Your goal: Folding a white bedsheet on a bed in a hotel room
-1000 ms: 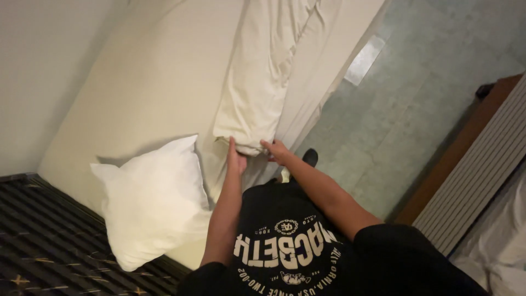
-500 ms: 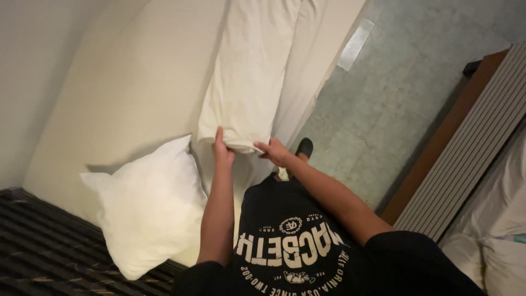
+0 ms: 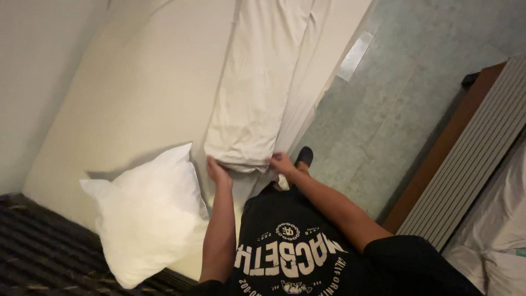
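Observation:
A long folded white sheet (image 3: 257, 87) lies lengthwise on the bed (image 3: 137, 93). My left hand (image 3: 217, 171) grips its near left corner. My right hand (image 3: 281, 163) grips its near right corner at the bed's edge. A white pillow (image 3: 145, 214) lies on the bed just left of my left arm. Both arms reach forward from my black printed shirt (image 3: 290, 252).
A grey-green floor (image 3: 400, 104) runs to the right of the bed, with my dark shoe (image 3: 304, 156) on it. A brown wooden panel with pale slats (image 3: 471, 148) stands at the right. White bedding (image 3: 504, 235) sits at the far right. A dark patterned headboard (image 3: 38, 252) is lower left.
My hands have spread apart along the sheet's near edge. The view has shifted, so sheet and pillow sit a little differently in frame.

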